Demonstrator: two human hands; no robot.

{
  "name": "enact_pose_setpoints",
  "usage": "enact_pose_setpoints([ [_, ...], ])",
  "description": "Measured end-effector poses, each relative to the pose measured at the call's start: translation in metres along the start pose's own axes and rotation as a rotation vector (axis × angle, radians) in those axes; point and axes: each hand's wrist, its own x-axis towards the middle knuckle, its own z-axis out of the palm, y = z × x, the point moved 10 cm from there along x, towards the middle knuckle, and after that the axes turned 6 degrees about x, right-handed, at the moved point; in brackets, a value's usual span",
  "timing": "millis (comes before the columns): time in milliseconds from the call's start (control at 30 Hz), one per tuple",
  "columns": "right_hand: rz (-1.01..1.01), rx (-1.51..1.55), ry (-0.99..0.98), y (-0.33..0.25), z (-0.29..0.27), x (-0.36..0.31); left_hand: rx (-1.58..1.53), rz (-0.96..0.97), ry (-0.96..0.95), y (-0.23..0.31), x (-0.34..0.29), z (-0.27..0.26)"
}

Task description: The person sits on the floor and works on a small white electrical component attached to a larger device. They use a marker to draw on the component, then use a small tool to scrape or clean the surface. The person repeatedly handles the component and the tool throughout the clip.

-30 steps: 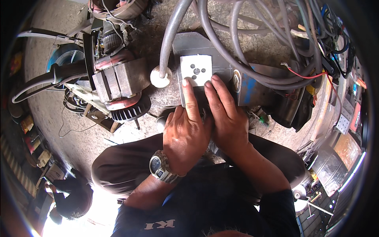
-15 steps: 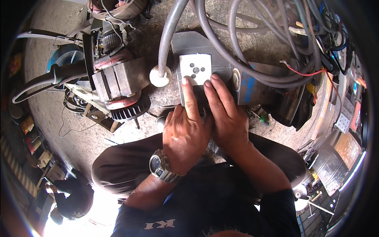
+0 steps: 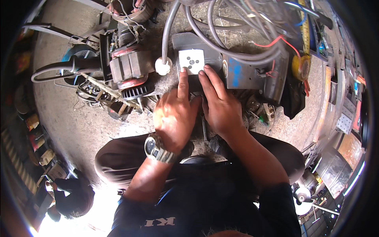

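White dotted card (image 3: 197,68), left grip (image 3: 172,114), right grip (image 3: 224,110), both unclenched, touching its near edge

Left hand (image 3: 173,114) on white square (image 3: 193,56)

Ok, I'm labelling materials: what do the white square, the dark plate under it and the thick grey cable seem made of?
White square: probably paper or card, matte, looking thin and flat.
Dark plate: likely metal, dull, with pale scratch-like marks.
Thick grey cable: rubber or plastic sheath, probably, satin, judging by its smooth bends.
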Motion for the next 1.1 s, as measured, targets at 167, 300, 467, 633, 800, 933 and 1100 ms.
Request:
enact_pose_setpoints([
  [167, 0.007, -0.046, -0.020, -0.002, 0.000, -0.002, 0.193, 0.006, 0.000, 0.008, 0.005, -0.009],
  [300, 0.029, -0.035, -0.059, -0.005, 0.000, -0.002, 0.289, 0.084, 0.086, 0.011, 0.005, -0.011],
  [467, 0.123, -0.067, -0.105, 0.000, 0.005, -0.003, 0.275, 0.185, 0.009, 0.009, 0.013, 0.001],
  [633, 0.105, -0.023, -0.088, 0.002, 0.010, -0.004, 0.240, 0.262, 0.012, 0.007, 0.014, 0.003],
  [800, 0.106, -0.115, -0.207, -0.001, 0.026, 0.006, 0.692, 0.422, 0.224, -0.006, 0.006, 0.041],
  [933, 0.071, -0.115, -0.119, 0.018, 0.023, 0.009, 0.886, 0.426, 0.180, 0.005, 0.015, 0.035],
  [1100, -0.048, -0.165, -0.121, 0.006, 0.031, -0.001, 0.481, 0.491, -0.198, 0.008, 0.019, 0.050],
])
